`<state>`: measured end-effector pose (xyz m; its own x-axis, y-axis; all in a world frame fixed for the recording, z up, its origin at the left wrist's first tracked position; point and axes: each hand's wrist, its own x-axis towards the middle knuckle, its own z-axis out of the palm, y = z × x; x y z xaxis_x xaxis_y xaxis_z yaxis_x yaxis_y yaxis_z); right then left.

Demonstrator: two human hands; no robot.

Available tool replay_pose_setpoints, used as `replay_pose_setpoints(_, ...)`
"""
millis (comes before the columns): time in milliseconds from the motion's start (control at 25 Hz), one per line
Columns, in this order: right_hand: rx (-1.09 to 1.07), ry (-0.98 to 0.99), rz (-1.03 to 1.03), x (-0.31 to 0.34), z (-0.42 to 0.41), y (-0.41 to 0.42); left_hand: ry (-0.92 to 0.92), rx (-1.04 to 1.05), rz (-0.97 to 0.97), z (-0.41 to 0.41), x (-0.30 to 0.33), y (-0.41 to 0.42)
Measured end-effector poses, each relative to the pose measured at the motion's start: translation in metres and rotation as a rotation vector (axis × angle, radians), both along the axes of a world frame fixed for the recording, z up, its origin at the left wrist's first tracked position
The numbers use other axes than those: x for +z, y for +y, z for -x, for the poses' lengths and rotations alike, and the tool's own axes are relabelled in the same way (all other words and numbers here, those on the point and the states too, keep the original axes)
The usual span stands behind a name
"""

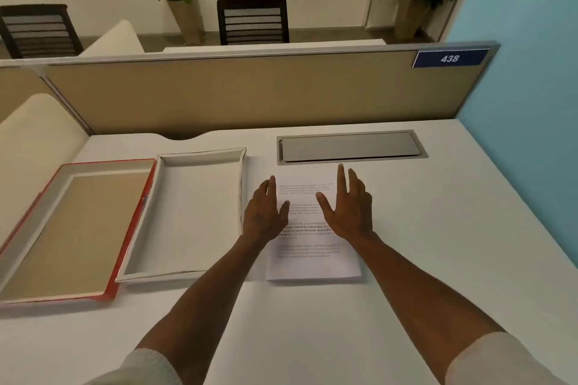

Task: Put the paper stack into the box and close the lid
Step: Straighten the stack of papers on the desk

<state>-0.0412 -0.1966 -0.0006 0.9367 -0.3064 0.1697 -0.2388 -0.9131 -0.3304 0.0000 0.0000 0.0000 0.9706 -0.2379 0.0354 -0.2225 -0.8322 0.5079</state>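
Observation:
A stack of printed white paper (pixel 312 262) lies flat on the white desk, right of centre. Above its left edge my left hand (pixel 264 212) is held palm down with the fingers apart. My right hand (pixel 350 206) hovers over the right half of the sheet, fingers spread, holding nothing. Just left of the paper stands the white box (pixel 184 216), upright and with nothing inside. Its lid (pixel 75 228), red outside and brown inside, lies upside down further left, touching the box.
A grey metal cable hatch (pixel 350 147) is set into the desk behind the paper. A beige partition (pixel 250 91) closes the desk's far edge, and a blue wall (pixel 525 103) stands on the right. Chairs and potted plants are beyond the partition.

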Motion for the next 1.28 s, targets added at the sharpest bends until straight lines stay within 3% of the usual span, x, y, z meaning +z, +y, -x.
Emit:
replay_pose_setpoints(200, -0.029, 0.143, -0.023, -0.038, 0.013, -0.008, 0.237, 0.137, -0.065, 0.002, -0.028, -0.001)
replay_pose_setpoints(360, -0.003, 0.181, -0.045, -0.058, 0.02, -0.004, 0.248, 0.203, -0.103, -0.001, -0.041, -0.004)
replay_pose_setpoints(640, -0.015, 0.188, -0.001, -0.069, 0.015, -0.004, 0.468, 0.634, 0.33, -0.024, -0.033, -0.037)
replay_pose_setpoints(760, -0.013, 0.196, -0.013, -0.074, 0.015, -0.006, 0.544, 0.721, 0.478, -0.034, -0.028, -0.034)
replay_pose_setpoints(960, -0.007, 0.18, -0.022, -0.078, 0.014, -0.008, 0.687, 0.624, 0.556, -0.046, -0.021, -0.026)
replay_pose_setpoints(1160, -0.013, 0.151, -0.018, -0.081, 0.014, -0.01, 0.538, 0.374, 0.529, -0.026, -0.018, -0.025)
replay_pose_setpoints(1280, -0.02, 0.141, -0.033, -0.082, 0.014, -0.01, 0.562, 0.156, 0.603, -0.015, -0.014, -0.016)
